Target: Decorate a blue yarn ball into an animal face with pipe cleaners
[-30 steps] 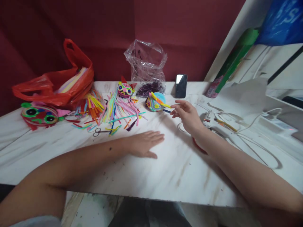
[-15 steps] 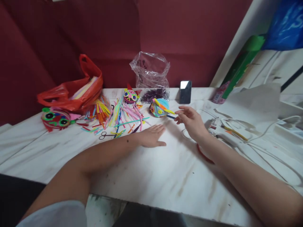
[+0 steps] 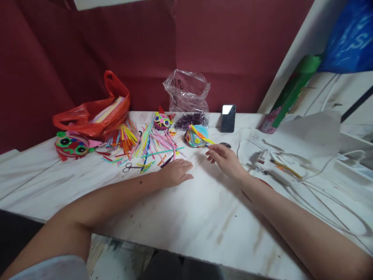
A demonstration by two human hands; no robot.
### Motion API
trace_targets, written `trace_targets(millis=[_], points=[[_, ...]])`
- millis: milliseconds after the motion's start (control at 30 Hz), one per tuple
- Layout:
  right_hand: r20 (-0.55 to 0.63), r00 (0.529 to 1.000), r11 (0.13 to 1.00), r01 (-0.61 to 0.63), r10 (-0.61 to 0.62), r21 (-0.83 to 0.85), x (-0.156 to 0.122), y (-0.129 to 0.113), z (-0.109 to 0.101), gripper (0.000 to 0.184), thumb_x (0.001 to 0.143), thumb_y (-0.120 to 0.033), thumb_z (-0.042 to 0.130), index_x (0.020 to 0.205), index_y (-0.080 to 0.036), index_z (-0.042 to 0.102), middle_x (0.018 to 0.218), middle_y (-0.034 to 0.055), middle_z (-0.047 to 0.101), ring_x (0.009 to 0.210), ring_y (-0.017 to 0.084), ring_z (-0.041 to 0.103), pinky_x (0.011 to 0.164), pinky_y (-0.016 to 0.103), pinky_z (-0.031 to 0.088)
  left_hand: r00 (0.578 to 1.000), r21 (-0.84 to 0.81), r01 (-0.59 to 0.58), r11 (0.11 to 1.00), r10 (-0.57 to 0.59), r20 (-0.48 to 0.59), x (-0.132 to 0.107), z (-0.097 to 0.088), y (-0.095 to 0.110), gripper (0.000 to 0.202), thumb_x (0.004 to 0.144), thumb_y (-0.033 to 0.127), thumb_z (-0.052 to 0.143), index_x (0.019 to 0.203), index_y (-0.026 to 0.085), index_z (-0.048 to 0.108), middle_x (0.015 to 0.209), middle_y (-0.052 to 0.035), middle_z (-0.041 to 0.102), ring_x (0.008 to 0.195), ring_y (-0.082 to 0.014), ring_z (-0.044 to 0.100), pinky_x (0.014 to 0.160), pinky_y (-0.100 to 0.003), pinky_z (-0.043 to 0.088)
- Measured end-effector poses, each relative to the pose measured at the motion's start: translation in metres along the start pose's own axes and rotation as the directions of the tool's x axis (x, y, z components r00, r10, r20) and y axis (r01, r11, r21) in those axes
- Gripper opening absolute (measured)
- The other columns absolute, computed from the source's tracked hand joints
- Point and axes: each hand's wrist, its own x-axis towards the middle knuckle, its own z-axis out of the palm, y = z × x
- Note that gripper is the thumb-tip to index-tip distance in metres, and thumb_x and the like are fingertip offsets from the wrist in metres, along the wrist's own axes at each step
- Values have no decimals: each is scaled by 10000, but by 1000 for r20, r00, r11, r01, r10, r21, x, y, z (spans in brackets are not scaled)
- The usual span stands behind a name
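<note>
Craft workspace, marbled table (image 3: 186, 217), loose pipe cleaners (image 3: 154, 144), scissors (image 3: 132, 167), cables (image 3: 323, 170)

Dim, cool indoor light. The white marbled tabletop (image 3: 204, 217) is brightest; the dark red backdrop (image 3: 233, 42) beyond is murky. Soft shadow spreads left of the right hand (image 3: 223, 158), suggesting light from the right. White glare covers the upper smartphone (image 3: 228, 120) screen. Wide-angle stretching marks the edges; fine detail is soft.

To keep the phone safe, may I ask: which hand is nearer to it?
Right. The right hand is in front of the phone, not touching it; the left hand is farther away, toward the left.
</note>
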Motion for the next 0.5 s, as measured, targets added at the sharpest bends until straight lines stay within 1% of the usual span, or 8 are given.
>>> trace_targets(millis=[33, 100, 167, 267, 333, 400, 467, 500], points=[[10, 1000, 1000, -2, 2, -9, 0, 1, 1, 261, 730, -395, 682, 880, -189, 624, 768, 34, 678, 609, 141, 609, 580, 299, 498, 993, 36, 87, 996, -83, -89, -2, -3, -5, 409, 945, 360, 329, 1079, 107, 620, 1142, -187, 637, 1146, -289, 547, 1028, -435, 351], [30, 1000, 1000, -3, 3, -18, 0, 5, 3, 238, 724, -381, 678, 858, -188, 635, 747, 29, 675, 605, 143, 604, 584, 301, 496, 931, 96, 298, 950, -267, -249, -12, -9, -14, 327, 915, 297, 369, 887, 117, 641, 946, -178, 649, 999, -292, 580, 941, -445, 395], [50, 999, 1000, 4, -3, -26, 1, 11, 6, 231, 713, -378, 675, 840, -188, 640, 708, 18, 664, 587, 143, 590, 580, 300, 486, 867, 106, 449, 887, -404, -291, -23, -13, -24, 235, 855, 278, 458, 779, 126, 621, 845, -160, 629, 907, -291, 580, 868, -439, 419], [70, 997, 999, 27, -25, -36, 2, 18, 10, 227, 712, -383, 672, 831, -191, 649, 667, 6, 651, 578, 144, 572, 584, 301, 474, 877, 88, 457, 885, -432, -211, -31, -19, -42, 200, 820, 212, 462, 666, 152, 576, 741, -109, 606, 798, -243, 576, 801, -385, 428], [71, 997, 999, 36, -34, -36, 3, 22, 9, 232, 714, -388, 673, 836, -192, 655, 672, 8, 652, 587, 146, 571, 593, 302, 475, 878, 50, 443, 895, -421, -229, -32, -25, -54, 210, 818, 182, 434, 636, 167, 540, 728, -82, 597, 774, -211, 566, 779, -348, 425], [59, 998, 999, 28, -25, -41, 3, 23, 8, 240, 712, -391, 676, 845, -192, 659, 697, 14, 661, 588, 143, 570, 605, 304, 477, 816, -138, 460, 877, -479, -324, -30, -33, -64, 183, 809, 183, 428, 648, 177, 514, 709, -49, 584, 729, -178, 550, 719, -305, 425], [50, 999, 999, -1, 3, -44, 3, 23, 7, 256, 702, -401, 685, 847, -191, 662, 715, 17, 667, 578, 137, 563, 604, 301, 474, 701, -449, 417, 791, -594, -395, -29, -43, -69, 141, 799, 202, 435, 677, 182, 504, 669, -13, 564, 649, -145, 525, 627, -263, 410], [50, 998, 999, -21, 23, -39, 3, 21, 8, 266, 696, -413, 691, 838, -189, 664, 705, 16, 664, 571, 138, 558, 593, 298, 468, 657, -592, 359, 722, -646, -389, -28, -47, -69, 121, 791, 211, 447, 689, 182, 504, 650, 2, 556, 611, -131, 512, 589, -246, 398]])
